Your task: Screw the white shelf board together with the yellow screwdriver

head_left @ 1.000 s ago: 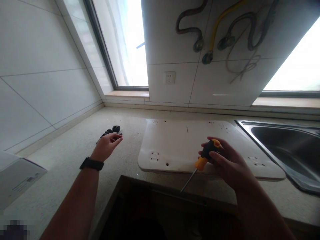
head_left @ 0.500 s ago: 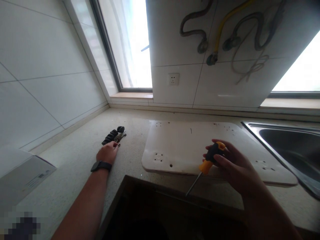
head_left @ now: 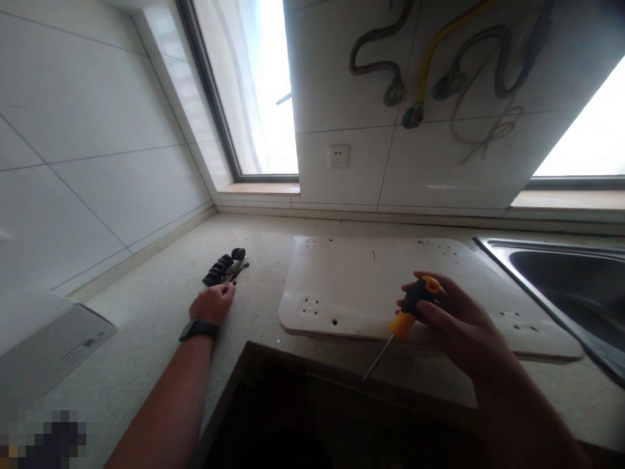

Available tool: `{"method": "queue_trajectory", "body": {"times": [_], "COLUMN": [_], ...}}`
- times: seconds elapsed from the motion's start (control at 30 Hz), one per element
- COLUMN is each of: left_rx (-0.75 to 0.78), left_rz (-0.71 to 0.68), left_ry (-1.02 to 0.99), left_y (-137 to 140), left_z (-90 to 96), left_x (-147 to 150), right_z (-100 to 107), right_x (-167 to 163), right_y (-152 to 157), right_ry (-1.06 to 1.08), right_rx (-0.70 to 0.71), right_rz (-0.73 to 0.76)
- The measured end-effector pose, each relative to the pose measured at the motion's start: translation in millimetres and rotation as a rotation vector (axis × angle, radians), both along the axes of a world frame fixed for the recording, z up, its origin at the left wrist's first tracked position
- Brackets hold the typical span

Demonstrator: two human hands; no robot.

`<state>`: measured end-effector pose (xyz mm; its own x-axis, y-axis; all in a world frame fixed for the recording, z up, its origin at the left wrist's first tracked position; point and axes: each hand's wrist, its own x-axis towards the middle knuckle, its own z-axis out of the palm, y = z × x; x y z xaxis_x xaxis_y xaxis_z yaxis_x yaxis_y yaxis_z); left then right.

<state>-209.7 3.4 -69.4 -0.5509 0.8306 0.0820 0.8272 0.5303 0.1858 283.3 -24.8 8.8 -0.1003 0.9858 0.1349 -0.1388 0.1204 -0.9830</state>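
Note:
My right hand point(head_left: 461, 326) grips a screwdriver point(head_left: 414, 305) by its yellow and black handle. Its metal shank points down and left, past the front edge of a white board point(head_left: 361, 280) with holes near its corners. Over on the left, my left hand point(head_left: 212, 303) rests on the countertop with its fingers curled together. What those fingers hold, if anything, is hidden. Just beyond them lie several black knob-like pieces point(head_left: 218, 270) and a small heap of screws point(head_left: 241, 269).
A dark rectangular opening point(head_left: 303, 417) lies in front of the board. To the right is a steel sink point(head_left: 561, 277). A grey-white box point(head_left: 58, 345) stands at the left. Hoses point(head_left: 424, 65) and a socket point(head_left: 338, 156) are on the tiled back wall.
My left hand has drawn slightly back from the screws, its fingers curling in more. The view has shifted a little. My right hand holds the screwdriver in the same place.

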Motion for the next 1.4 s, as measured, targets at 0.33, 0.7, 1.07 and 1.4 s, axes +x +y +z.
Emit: {"method": "queue_trajectory", "body": {"times": [0.33, 0.7, 1.07, 1.4], "left_rx": [-0.018, 0.017, 0.059, 0.201], "left_rz": [-0.027, -0.024, -0.381, -0.478], "left_ry": [0.003, 0.039, 0.032, -0.098], "left_y": [0, -4, -2, -6], "left_z": [-4.6, -6.4, -7.5, -4.4], "left_x": [0, -3, 46, 69], "right_z": [-10, -6, -9, 13], "right_x": [5, 2, 4, 27], "right_y": [6, 3, 7, -9], "right_ry": [0.052, 0.045, 0.062, 0.329], "right_rx": [0.024, 0.044, 0.039, 0.087], "right_rz": [0.029, 0.03, 0.067, -0.306]}}
